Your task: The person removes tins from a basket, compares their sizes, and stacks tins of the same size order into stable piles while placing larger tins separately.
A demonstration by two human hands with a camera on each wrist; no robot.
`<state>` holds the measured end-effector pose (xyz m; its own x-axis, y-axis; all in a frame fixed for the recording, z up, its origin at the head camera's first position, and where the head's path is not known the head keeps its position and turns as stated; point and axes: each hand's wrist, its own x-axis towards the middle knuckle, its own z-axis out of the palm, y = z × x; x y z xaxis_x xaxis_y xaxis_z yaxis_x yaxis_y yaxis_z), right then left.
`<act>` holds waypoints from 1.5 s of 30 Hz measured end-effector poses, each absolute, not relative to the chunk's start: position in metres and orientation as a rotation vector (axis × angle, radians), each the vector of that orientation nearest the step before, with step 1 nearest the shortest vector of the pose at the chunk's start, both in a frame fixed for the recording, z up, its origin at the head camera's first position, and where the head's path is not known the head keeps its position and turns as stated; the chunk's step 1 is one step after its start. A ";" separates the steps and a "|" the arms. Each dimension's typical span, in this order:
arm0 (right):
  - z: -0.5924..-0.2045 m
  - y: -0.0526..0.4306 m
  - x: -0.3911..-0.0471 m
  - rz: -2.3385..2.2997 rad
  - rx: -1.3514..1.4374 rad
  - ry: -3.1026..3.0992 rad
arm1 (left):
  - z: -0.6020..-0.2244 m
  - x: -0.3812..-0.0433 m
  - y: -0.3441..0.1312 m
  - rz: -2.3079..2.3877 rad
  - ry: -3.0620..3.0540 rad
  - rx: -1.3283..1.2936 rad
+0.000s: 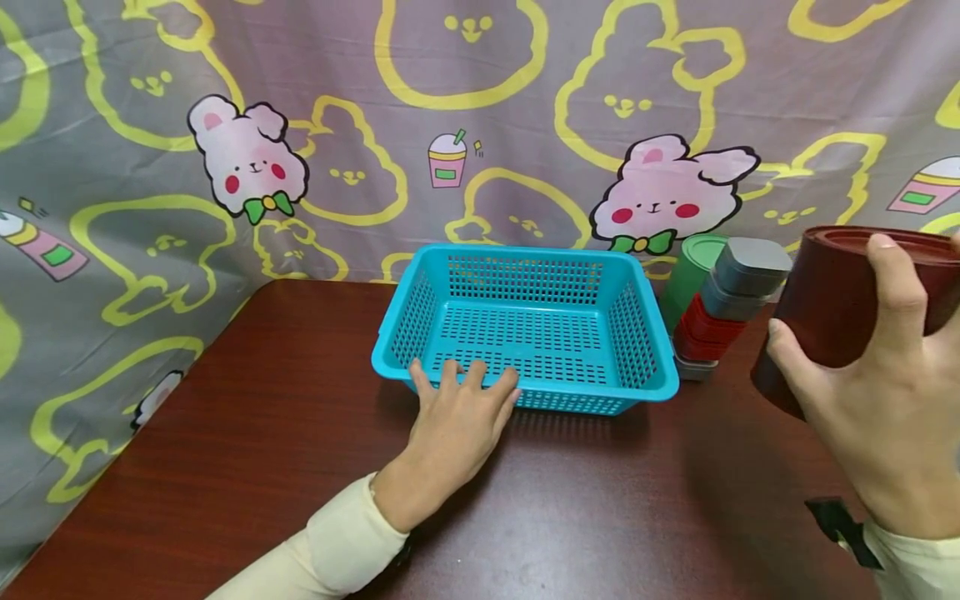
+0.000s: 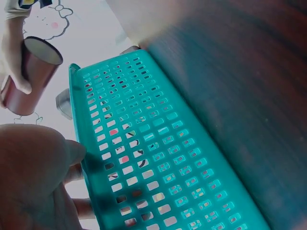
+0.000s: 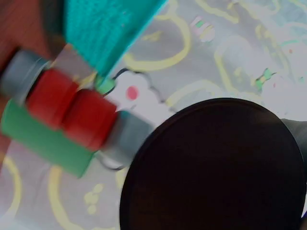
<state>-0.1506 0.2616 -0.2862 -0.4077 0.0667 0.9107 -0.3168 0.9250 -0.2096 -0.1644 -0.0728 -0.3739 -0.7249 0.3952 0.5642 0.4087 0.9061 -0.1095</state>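
Note:
My left hand (image 1: 457, 429) hooks its fingers over the near rim of a turquoise perforated plastic basket (image 1: 585, 390). The basket sits on the table with nothing inside. In the left wrist view, the fingers pass behind the basket's rim (image 2: 79, 124). At the right, my right hand (image 1: 900, 400) grips a dark brown-red cylindrical canister (image 1: 828, 292), raised above the table. Its closed, recessed end faces up under the fingertips. The dark open mouth (image 3: 216, 167) of the canister fills the lower right wrist view.
Just right of the basket stands a leaning stack of rounded grey containers (image 1: 752, 267) and red containers (image 1: 708, 327). Behind that stack is a green cylinder (image 1: 686, 275). A patterned cloth (image 1: 345, 75) hangs along the back and left of the brown table (image 1: 247, 467).

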 end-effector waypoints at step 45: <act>-0.377 0.340 -0.247 0.450 -0.103 -2.275 | -0.372 -0.166 -0.071 -0.018 -2.471 -0.571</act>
